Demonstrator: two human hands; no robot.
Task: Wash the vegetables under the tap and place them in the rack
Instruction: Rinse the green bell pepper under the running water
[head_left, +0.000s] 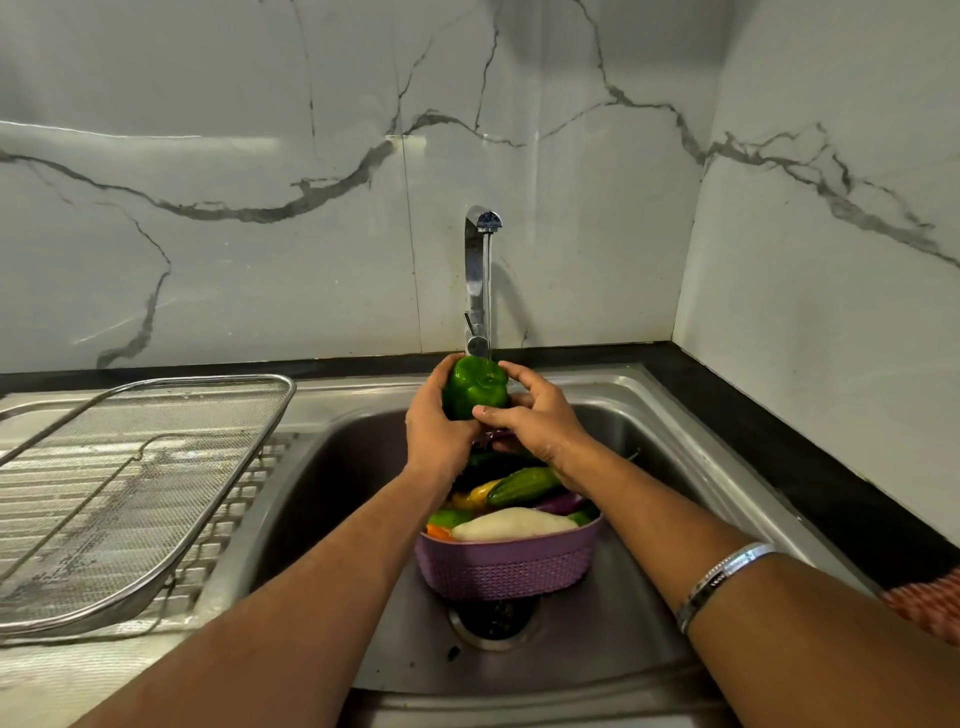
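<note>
Green and glossy, a bell pepper (477, 387) sits between both hands under the tap (479, 280), right where the thin stream of water lands. The left hand (436, 421) cups its left side with fingers curled behind it; the right hand (535, 415) grips its right side, thumb across the front. On the right forearm sits a silver bangle (722, 579).

Just below the hands, a purple plastic basket (506, 569) stands in the steel sink (649, 415), beside the drain (493, 621). It is heaped with vegetables: a pale white one (511, 524) at the front, a striped green cucumber-like one (522, 484) above it, a purple aubergine (561, 503), something yellow (480, 491), a bit of orange (439, 531), and more green pieces; the rest is hidden by the arms.

To the left, a wire-mesh rack (130, 483) rests on the ribbed draining board (234, 519), with nothing visible in it. Black worktop (779, 447) edges the sink on the right, below marble-patterned wall tiles (208, 208).
</note>
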